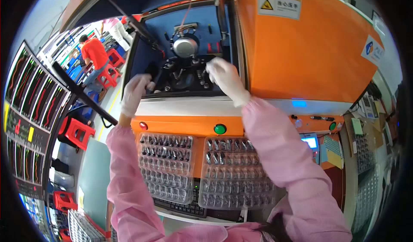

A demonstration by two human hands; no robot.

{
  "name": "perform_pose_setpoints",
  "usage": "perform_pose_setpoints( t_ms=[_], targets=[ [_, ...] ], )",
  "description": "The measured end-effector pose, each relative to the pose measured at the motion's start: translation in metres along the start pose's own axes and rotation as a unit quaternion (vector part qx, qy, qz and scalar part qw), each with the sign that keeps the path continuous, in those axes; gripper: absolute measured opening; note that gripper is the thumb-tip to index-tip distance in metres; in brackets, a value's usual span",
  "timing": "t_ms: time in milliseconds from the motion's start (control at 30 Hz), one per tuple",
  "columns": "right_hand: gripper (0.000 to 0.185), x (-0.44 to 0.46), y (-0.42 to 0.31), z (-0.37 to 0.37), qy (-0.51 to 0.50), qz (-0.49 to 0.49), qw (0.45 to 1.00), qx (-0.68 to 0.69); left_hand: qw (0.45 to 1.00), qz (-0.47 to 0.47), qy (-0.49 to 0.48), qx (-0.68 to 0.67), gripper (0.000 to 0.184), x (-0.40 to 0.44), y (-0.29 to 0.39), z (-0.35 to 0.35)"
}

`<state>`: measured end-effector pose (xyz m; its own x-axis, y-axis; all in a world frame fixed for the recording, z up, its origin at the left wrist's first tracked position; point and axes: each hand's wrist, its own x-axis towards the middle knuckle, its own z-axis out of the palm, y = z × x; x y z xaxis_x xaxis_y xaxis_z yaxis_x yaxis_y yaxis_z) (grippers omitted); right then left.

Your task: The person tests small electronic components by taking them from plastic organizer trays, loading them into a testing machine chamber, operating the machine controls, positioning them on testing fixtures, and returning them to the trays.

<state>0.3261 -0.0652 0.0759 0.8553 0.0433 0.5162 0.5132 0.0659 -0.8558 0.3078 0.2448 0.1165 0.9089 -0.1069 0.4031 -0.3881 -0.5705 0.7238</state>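
My left hand (135, 93), in a white glove, is raised at the left front edge of an open machine chamber. Its fingers are bent together, and anything in them is too blurred to make out. Over the right side of the chamber is my right hand (226, 78), also gloved, with fingers curled inward; whatever they might hold is hidden. Between the hands lies a black fixture (183, 76) with small metal clamps. Behind it a round silver part (185, 47) faces me. Below, one clear plastic tray (165, 169) and another clear tray (236, 173) carry small dark parts in their upper rows.
A green button (220, 129) and a red button (143, 125) sit on the orange front panel. Under the trays is a black keyboard (180, 207). A screen with graphs (32, 117) stands left. Farther off, a person in red (94, 53) sits near red stools (79, 133).
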Motion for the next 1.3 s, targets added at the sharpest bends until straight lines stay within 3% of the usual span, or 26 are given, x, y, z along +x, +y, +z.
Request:
perform_pose_setpoints(
  t_ms=[67,100,133,167,200,233,267,300,333,367,433,500,567,600,633,700,733,767,833,867,933,967,1067,1233,1300],
  targets=[
    [0.017,-0.032,0.007,-0.008,-0.109,-0.105,0.974,-0.167,0.992,-0.069,-0.108,-0.006,0.027,-0.034,-0.024,-0.027],
    [0.018,-0.057,-0.032,-0.012,-0.182,-0.060,0.941,-0.277,0.985,0.099,-0.097,0.099,0.024,-0.053,-0.073,-0.031],
    [0.020,-0.076,-0.035,-0.012,-0.210,-0.093,0.911,-0.342,0.939,0.255,-0.089,0.215,0.022,-0.070,-0.127,-0.041],
    [0.024,-0.087,-0.046,-0.011,-0.271,-0.038,0.877,-0.395,0.990,0.032,-0.106,0.082,0.016,-0.082,-0.136,-0.038],
    [0.026,-0.100,-0.048,-0.008,-0.272,-0.064,0.827,-0.487,0.991,-0.114,-0.073,0.022,0.010,-0.095,-0.129,-0.031],
    [0.031,-0.107,-0.018,-0.011,-0.286,-0.066,0.780,-0.553,0.986,-0.107,-0.011,0.126,0.012,-0.105,-0.092,-0.020],
    [0.031,-0.112,-0.008,-0.009,-0.277,-0.042,0.771,-0.572,0.983,-0.148,0.073,-0.079,0.028,-0.100,-0.096,-0.015],
    [0.030,-0.115,0.005,-0.011,-0.251,-0.058,0.773,-0.580,0.969,-0.034,0.024,0.244,0.044,-0.106,-0.101,-0.018],
    [0.030,-0.116,0.009,-0.011,-0.243,-0.068,0.773,-0.582,0.961,-0.053,0.055,0.267,0.050,-0.103,-0.105,-0.016],
    [0.031,-0.114,0.009,-0.011,-0.234,-0.072,0.773,-0.585,0.960,0.026,0.067,0.271,0.044,-0.097,-0.139,-0.016],
    [0.034,-0.114,0.016,-0.012,-0.236,-0.061,0.779,-0.577,0.882,-0.136,-0.021,0.450,0.030,-0.093,-0.126,-0.017],
    [0.036,-0.120,0.018,-0.017,-0.232,-0.030,0.785,-0.574,0.869,-0.065,0.002,0.490,0.021,-0.088,-0.153,-0.001],
    [0.033,-0.115,0.014,-0.021,-0.256,0.046,0.825,-0.501,0.857,-0.040,-0.014,0.514,0.020,-0.086,-0.116,0.026],
    [0.031,-0.114,0.010,-0.021,-0.262,0.083,0.842,-0.464,0.925,-0.007,0.056,0.377,0.020,-0.095,-0.076,0.036],
    [0.031,-0.116,0.004,-0.020,-0.262,0.081,0.842,-0.464,0.942,-0.120,-0.035,0.311,0.023,-0.097,-0.030,0.051],
    [0.029,-0.124,-0.008,-0.019,-0.191,0.117,0.938,-0.263,0.998,-0.006,-0.051,0.044,0.027,-0.127,0.024,0.077],
    [0.028,-0.130,-0.016,-0.020,-0.151,0.136,0.966,-0.157,0.998,0.035,-0.043,-0.020,0.028,-0.139,0.040,0.097],
    [0.028,-0.141,-0.042,-0.012,-0.153,0.139,0.965,-0.159,0.993,0.074,-0.036,-0.084,0.029,-0.154,0.056,0.117],
    [0.034,-0.172,-0.098,0.007,-0.111,0.004,0.974,-0.196,0.980,0.026,-0.025,-0.193,0.032,-0.184,0.087,0.148],
    [0.034,-0.188,-0.111,0.012,-0.113,0.008,0.974,-0.197,0.980,0.022,-0.025,-0.196,0.032,-0.198,0.098,0.159],
    [0.046,-0.219,-0.127,0.015,-0.127,-0.084,0.945,-0.288,0.905,0.036,-0.043,-0.421,0.034,-0.221,0.117,0.173],
    [0.046,-0.232,-0.131,0.014,-0.128,-0.084,0.946,-0.287,0.905,0.035,-0.042,-0.421,0.034,-0.232,0.122,0.180],
    [0.050,-0.266,-0.136,0.006,-0.166,-0.232,0.877,-0.386,0.855,-0.013,-0.050,-0.516,0.030,-0.256,0.134,0.195],
    [0.052,-0.307,-0.154,-0.015,-0.192,-0.131,0.925,-0.299,0.845,-0.136,-0.112,-0.505,0.026,-0.289,0.109,0.175],
    [0.042,-0.326,-0.158,-0.027,-0.164,-0.091,0.952,-0.242,0.903,-0.087,-0.018,-0.420,0.019,-0.298,0.088,0.161]
  ],
)
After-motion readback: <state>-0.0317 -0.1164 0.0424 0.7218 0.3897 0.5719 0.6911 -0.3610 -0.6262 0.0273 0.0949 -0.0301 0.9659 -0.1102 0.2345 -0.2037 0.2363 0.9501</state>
